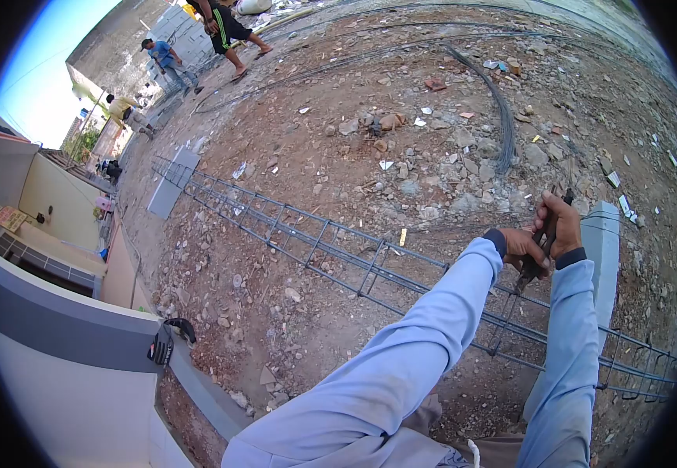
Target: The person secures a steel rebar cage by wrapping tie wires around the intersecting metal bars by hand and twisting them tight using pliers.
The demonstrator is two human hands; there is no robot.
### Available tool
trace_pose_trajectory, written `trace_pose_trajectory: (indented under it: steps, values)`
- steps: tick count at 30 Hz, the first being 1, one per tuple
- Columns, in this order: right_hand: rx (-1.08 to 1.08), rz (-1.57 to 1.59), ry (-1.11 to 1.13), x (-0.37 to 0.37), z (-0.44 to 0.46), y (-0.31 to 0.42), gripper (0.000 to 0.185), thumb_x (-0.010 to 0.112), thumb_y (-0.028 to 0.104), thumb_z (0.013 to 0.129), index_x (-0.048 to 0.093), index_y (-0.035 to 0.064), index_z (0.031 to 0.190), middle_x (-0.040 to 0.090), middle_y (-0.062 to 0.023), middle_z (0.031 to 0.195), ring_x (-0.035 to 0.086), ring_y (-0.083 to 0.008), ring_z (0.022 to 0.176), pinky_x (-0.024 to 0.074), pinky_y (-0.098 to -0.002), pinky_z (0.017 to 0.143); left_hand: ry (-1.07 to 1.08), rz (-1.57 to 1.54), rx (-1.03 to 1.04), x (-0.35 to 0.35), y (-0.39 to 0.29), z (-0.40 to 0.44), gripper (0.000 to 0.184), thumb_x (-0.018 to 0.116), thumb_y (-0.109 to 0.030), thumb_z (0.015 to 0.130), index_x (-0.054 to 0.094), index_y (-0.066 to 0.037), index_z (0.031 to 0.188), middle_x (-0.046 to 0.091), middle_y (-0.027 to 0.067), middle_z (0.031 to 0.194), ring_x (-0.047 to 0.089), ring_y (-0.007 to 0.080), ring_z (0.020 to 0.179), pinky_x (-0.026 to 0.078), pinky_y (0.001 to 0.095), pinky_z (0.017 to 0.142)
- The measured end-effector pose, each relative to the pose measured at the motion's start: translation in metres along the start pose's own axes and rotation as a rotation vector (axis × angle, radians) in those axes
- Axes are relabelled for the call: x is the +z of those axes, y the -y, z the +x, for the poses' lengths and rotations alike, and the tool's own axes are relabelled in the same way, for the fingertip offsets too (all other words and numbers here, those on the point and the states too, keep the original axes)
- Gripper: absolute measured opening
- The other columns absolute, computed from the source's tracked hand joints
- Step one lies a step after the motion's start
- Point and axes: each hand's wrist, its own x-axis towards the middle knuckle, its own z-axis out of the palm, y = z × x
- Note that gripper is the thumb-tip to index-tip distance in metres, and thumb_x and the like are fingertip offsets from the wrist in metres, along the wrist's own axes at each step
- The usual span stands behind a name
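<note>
My right hand [560, 226] is closed round the handles of a dark pair of pincers [532, 274], whose head points down at the steel rebar cage [369, 269]. My left hand [522, 245] is closed against the same tool, lower down and beside the right. The pincers' jaws are at a bar of the cage; whether they grip tie wire there is too small to tell. Long bars with square stirrups form the cage, which runs from far left to lower right. Its near end rests across a grey concrete block [602, 253], its far end on another block [173, 183].
A bundle of thin wire [502, 117] lies on the rubble-strewn ground, with long rebars [338, 62] beyond. Several people stand or walk at the upper left near stacked blocks [178, 35]. A black glove [160, 347] lies on the low wall at left.
</note>
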Motion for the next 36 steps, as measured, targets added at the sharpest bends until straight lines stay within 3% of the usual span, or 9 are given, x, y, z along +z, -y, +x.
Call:
trace_pose_trajectory:
  steps: [7, 8, 11, 16, 23, 26, 29, 34, 36]
  values:
    - [-0.108, -0.156, -0.252, 0.003, 0.007, -0.005, 0.033, 0.065, 0.030, 0.083, 0.051, 0.0108, 0.060, 0.045, -0.0001, 0.052, 0.045, -0.0117, 0.045, 0.0391, -0.0297, 0.046, -0.190, 0.259, 0.025, 0.015, -0.012, -0.015, 0.050, 0.075, -0.017, 0.069, 0.056, -0.007, 0.115, 0.066, 0.0036, 0.097, 0.064, 0.0175, 0.085, 0.050, 0.0399, 0.083]
    - [-0.179, -0.316, -0.382, -0.015, 0.027, -0.017, 0.036, 0.063, 0.036, 0.082, 0.057, 0.0056, 0.065, 0.055, -0.0064, 0.059, 0.056, -0.0202, 0.055, 0.0456, -0.0354, 0.054, -0.217, 0.294, 0.022, 0.016, -0.015, -0.014, 0.056, 0.075, -0.018, 0.069, 0.052, -0.007, 0.119, 0.066, 0.0035, 0.097, 0.064, 0.0171, 0.087, 0.050, 0.0407, 0.083]
    - [-0.254, -0.607, -0.771, -0.014, 0.038, -0.023, 0.044, 0.062, 0.042, 0.083, 0.058, 0.0003, 0.070, 0.056, -0.0100, 0.063, 0.055, -0.0234, 0.056, 0.0442, -0.0364, 0.053, -0.304, 0.389, 0.003, 0.017, -0.015, -0.010, 0.073, 0.075, -0.022, 0.068, 0.039, -0.009, 0.130, 0.065, 0.0035, 0.097, 0.062, 0.0160, 0.091, 0.050, 0.0430, 0.082]
    - [-0.239, -0.949, -0.899, 0.038, 0.000, -0.008, 0.074, 0.057, 0.063, 0.078, 0.057, -0.0070, 0.103, 0.061, -0.0273, 0.100, 0.060, -0.0418, 0.096, 0.0464, -0.0449, 0.083, -0.724, 0.997, 0.592, -0.004, 0.040, 0.031, 0.046, 0.064, -0.035, 0.079, 0.058, -0.002, 0.110, 0.062, 0.0227, 0.108, 0.061, 0.0407, 0.094, 0.048, 0.0414, 0.082]
    - [-0.304, -0.933, -0.900, 0.042, -0.008, -0.013, 0.076, 0.058, 0.064, 0.078, 0.054, -0.0056, 0.108, 0.061, -0.0272, 0.102, 0.058, -0.0417, 0.099, 0.0447, -0.0445, 0.086, -0.828, 0.905, 0.328, 0.044, 0.011, -0.012, 0.035, 0.059, -0.031, 0.082, 0.062, -0.003, 0.102, 0.063, 0.0254, 0.101, 0.060, 0.0401, 0.097, 0.047, 0.0443, 0.080]
    - [-0.324, -1.060, -0.965, 0.048, -0.009, -0.016, 0.076, 0.062, 0.060, 0.076, 0.049, -0.0057, 0.111, 0.061, -0.0279, 0.102, 0.058, -0.0426, 0.099, 0.0451, -0.0439, 0.086, -0.693, 0.854, 0.550, 0.016, 0.024, 0.014, 0.032, 0.061, -0.025, 0.082, 0.061, -0.003, 0.105, 0.063, 0.0229, 0.105, 0.062, 0.0337, 0.097, 0.048, 0.0408, 0.082]
    - [-0.409, -1.115, -0.803, 0.039, -0.019, -0.020, 0.080, 0.069, 0.056, 0.072, 0.044, -0.0054, 0.116, 0.058, -0.0299, 0.104, 0.057, -0.0427, 0.101, 0.0450, -0.0437, 0.087, -0.398, 0.862, 0.587, -0.012, 0.026, 0.029, 0.032, 0.063, -0.017, 0.082, 0.059, -0.003, 0.110, 0.064, 0.0172, 0.108, 0.063, 0.0283, 0.096, 0.048, 0.0374, 0.083]
    - [-0.088, -0.406, -0.089, -0.004, -0.027, 0.002, 0.039, 0.072, 0.028, 0.079, 0.059, -0.0008, 0.101, 0.064, -0.0137, 0.099, 0.064, -0.0205, 0.091, 0.0506, -0.0298, 0.077, -0.096, 0.204, 0.256, 0.007, 0.001, -0.004, 0.032, 0.066, -0.003, 0.078, 0.059, -0.001, 0.109, 0.065, 0.0111, 0.102, 0.063, 0.0242, 0.094, 0.050, 0.0381, 0.088]
    - [-0.002, -0.233, 0.098, -0.011, -0.030, 0.010, 0.042, 0.069, 0.027, 0.081, 0.057, -0.0018, 0.109, 0.064, -0.0140, 0.099, 0.063, -0.0216, 0.090, 0.0508, -0.0318, 0.079, 0.016, 0.147, 0.234, 0.005, 0.003, 0.002, 0.029, 0.066, -0.001, 0.079, 0.059, -0.001, 0.108, 0.065, 0.0111, 0.101, 0.063, 0.0245, 0.095, 0.049, 0.0380, 0.089]
